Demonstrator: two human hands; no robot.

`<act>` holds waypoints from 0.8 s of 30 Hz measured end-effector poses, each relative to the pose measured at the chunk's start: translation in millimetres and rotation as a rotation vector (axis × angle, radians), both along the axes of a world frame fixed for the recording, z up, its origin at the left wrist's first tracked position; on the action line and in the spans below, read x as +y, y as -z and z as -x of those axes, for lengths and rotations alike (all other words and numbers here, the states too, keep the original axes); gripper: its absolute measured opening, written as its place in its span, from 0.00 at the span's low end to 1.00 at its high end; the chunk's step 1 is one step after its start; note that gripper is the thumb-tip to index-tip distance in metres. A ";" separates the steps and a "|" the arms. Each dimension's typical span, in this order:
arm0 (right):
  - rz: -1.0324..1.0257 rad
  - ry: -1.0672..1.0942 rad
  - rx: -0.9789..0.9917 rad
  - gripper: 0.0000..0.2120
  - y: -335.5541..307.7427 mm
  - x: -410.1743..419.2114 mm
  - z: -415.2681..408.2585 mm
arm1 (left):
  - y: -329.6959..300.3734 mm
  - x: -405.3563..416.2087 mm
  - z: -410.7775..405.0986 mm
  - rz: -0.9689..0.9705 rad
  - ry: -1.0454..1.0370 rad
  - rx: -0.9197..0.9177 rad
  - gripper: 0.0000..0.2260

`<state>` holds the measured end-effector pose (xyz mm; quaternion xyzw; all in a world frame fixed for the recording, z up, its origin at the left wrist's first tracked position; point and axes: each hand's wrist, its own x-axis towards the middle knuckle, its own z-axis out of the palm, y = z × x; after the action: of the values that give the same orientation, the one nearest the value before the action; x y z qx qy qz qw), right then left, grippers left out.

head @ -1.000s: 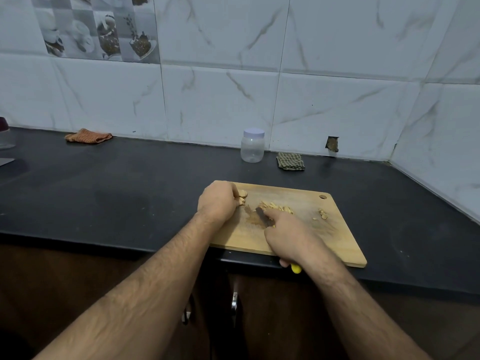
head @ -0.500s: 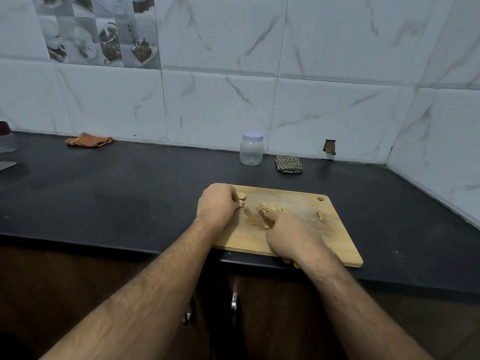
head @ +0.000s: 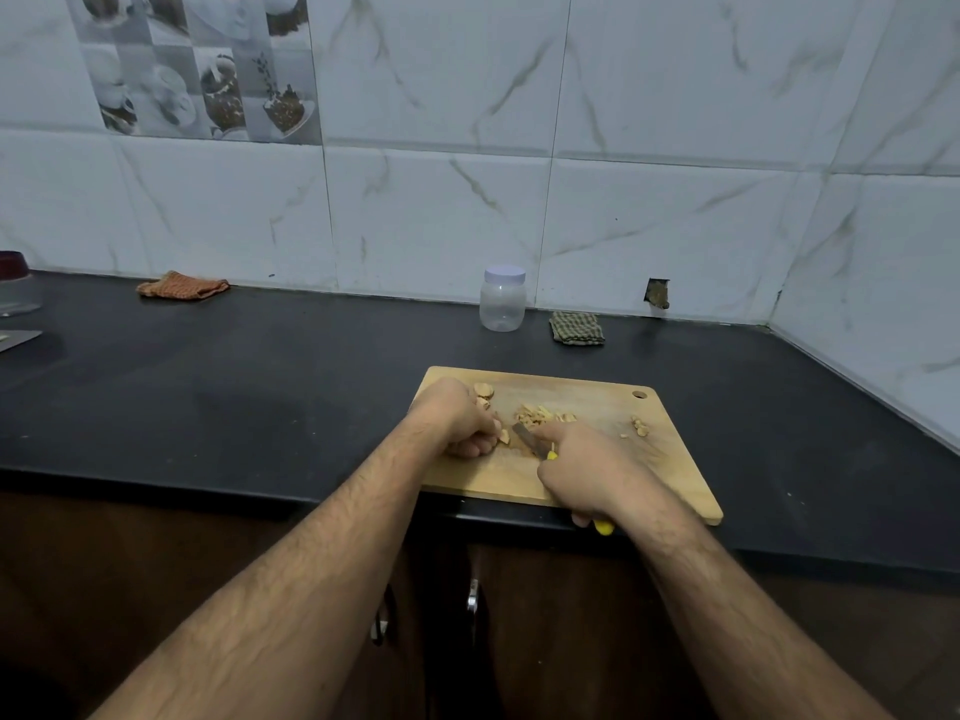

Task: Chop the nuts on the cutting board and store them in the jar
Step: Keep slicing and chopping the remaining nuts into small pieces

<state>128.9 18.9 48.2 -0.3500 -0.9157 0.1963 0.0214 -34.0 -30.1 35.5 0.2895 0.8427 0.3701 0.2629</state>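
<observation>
A wooden cutting board [head: 670, 459] lies at the front edge of the black counter. My left hand [head: 457, 420] is curled over a nut [head: 503, 437] near the board's left side and pinches it. My right hand [head: 587, 472] grips a yellow-handled knife [head: 527, 439], its blade pointing toward the nut. A small heap of chopped nuts [head: 543, 414] lies behind the blade. Whole nut pieces [head: 484, 391] sit at the board's back left, and a few bits [head: 640, 427] at its right. The clear jar [head: 502, 298] with a white lid stands closed by the wall.
A green checked cloth [head: 576, 328] lies right of the jar. An orange cloth [head: 182, 285] sits at the back left. A glass container [head: 18, 288] stands at the far left edge. Cabinet doors with handles [head: 471, 597] are below the counter.
The knife blade has drawn back a little toward me from the chopped heap. My left hand has slid nearer the blade with a nut. The camera has tilted slightly.
</observation>
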 end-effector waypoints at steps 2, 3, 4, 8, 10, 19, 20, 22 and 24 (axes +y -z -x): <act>0.001 0.004 -0.005 0.30 -0.6 -0.2 -2.0 | 1.6 1.9 2.7 0.082 0.028 0.105 0.08; 0.004 0.007 -0.006 0.30 -1.0 -0.8 -2.9 | 1.9 1.9 3.9 0.133 0.030 0.209 0.07; 0.010 0.009 -0.005 0.30 -0.7 -2.0 -3.5 | 2.4 2.0 5.2 0.165 0.026 0.318 0.04; -0.003 -0.005 -0.009 0.34 3.9 -8.0 -2.2 | 6.8 4.3 1.4 0.114 0.130 0.390 0.05; -0.018 0.001 0.008 0.34 6.5 -9.3 -0.9 | 9.6 5.9 0.3 0.088 0.139 0.392 0.05; -0.096 0.005 -0.028 0.31 2.3 -14.0 0.6 | 23.8 6.7 2.9 0.008 0.110 0.465 0.05; -0.097 0.011 -0.026 0.31 2.2 -14.6 0.4 | 24.8 7.0 2.4 0.001 0.109 0.479 0.04; -0.107 0.016 -0.027 0.30 2.1 -15.2 -0.1 | 27.4 7.7 0.7 0.006 0.118 0.518 0.04; -0.117 0.010 -0.028 0.30 1.7 -15.9 -0.4 | 27.7 6.8 -2.5 0.034 0.148 0.574 0.05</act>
<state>129.3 3.0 46.5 -0.3553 -0.9241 0.1375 0.0298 -31.5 -23.3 7.8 0.4384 0.8654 0.2387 0.0448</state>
